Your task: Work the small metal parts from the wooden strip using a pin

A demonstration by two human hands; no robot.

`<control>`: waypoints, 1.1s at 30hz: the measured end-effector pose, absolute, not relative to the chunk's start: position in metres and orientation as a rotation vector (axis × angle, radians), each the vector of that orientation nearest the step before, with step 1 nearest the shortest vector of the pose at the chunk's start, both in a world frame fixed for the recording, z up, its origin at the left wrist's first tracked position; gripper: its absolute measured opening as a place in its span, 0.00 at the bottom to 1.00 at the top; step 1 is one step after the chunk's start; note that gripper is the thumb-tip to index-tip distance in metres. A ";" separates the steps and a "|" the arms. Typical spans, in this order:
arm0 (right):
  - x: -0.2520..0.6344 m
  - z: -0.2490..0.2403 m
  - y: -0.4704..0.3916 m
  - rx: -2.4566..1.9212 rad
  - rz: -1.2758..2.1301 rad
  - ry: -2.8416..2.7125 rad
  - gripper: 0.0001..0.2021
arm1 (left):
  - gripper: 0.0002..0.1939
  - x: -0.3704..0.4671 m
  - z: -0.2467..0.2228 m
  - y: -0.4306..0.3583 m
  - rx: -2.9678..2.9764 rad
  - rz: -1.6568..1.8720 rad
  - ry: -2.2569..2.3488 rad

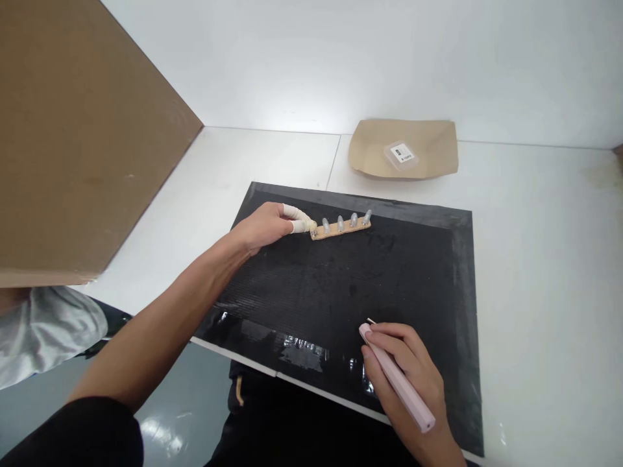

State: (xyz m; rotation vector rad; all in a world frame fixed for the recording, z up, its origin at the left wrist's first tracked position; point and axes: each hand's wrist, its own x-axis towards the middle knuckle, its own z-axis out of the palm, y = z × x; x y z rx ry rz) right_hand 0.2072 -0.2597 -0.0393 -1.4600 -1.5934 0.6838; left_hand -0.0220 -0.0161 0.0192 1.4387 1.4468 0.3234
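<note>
A: Where is the left hand (265, 227)?

B: Reached out over the far part of the black mat (438, 272). Its fingers (296, 214), wrapped in white tape, pinch the left end of a small wooden strip (341, 228), closed on it.

A: What is on the strip?

B: A row of small silvery pieces (354, 220) standing up along it. I cannot tell what they are. The strip lies flat on the mat, near its far edge, running left to right.

A: And the right hand (406, 373)?

B: Near the front of the mat, well apart from the strip. Its fingers are curled around a pale pink pen-like tool (396, 379), gripping it, with the thin tip (370, 321) pointing away from the person, close to the mat.

A: Anything else on the table (535, 259)?

B: A brown paper bag (428, 146) lies beyond the mat, with a small clear packet (401, 154) on top. A big cardboard sheet (73, 130) stands at the left.
</note>
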 end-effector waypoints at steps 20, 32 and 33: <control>0.209 -0.041 -0.261 -1.439 0.705 -1.597 0.11 | 0.10 -0.023 0.018 -0.018 1.410 0.310 1.411; 0.209 -0.040 -0.260 -1.426 0.717 -1.600 0.11 | 0.18 -0.022 0.027 -0.021 1.460 0.276 1.378; 0.209 -0.041 -0.261 -1.425 0.721 -1.598 0.11 | 0.19 -0.022 0.027 -0.021 1.466 0.269 1.386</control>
